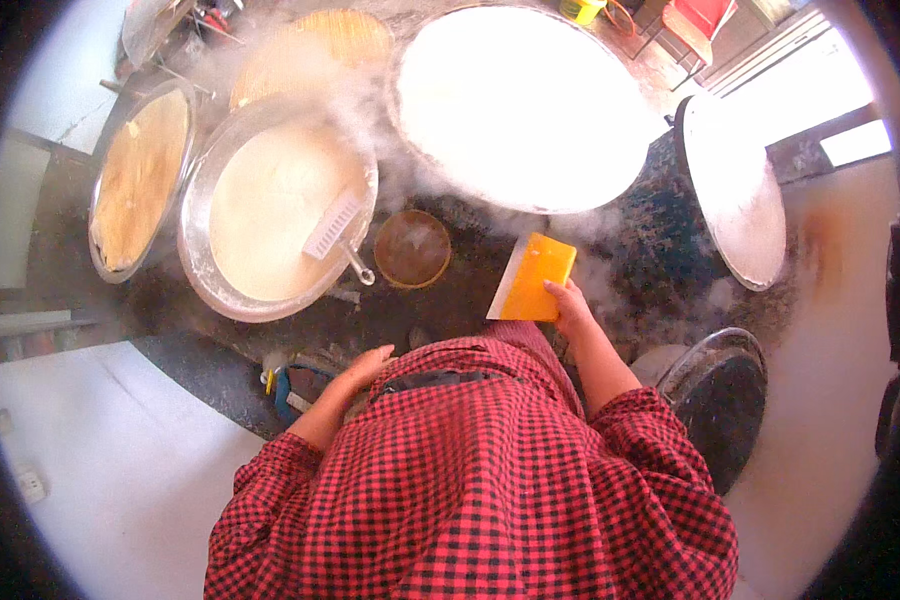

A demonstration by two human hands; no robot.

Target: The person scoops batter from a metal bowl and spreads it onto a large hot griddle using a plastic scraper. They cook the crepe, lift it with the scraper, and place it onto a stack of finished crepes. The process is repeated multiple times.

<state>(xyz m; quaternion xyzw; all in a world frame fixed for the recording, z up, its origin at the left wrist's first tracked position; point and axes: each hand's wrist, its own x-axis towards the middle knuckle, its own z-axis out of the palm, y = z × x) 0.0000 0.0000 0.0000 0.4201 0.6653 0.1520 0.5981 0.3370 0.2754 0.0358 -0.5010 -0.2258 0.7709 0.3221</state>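
Note:
My right hand (567, 306) grips a yellow scraper (542, 276) with a pale straight edge, held upright in front of my body. Close to my waist, my left hand (372, 364) has its fingers stretched out, and I see nothing in it. Ahead on the left, a wide metal basin (198, 262) holds a cream-coloured batter (270, 210). A slotted ladle (332, 226) rests in that basin with its handle over the rim. Straight ahead lies a large round pan or griddle (520, 105), its surface washed out by glare.
Steam drifts over the pans. A small brown round container (413, 248) stands beside the basin. Round lids or trays lean at left (142, 180) and right (735, 190). A dark bucket (718, 400) is near my right elbow. A red chair (692, 30) stands at the far right.

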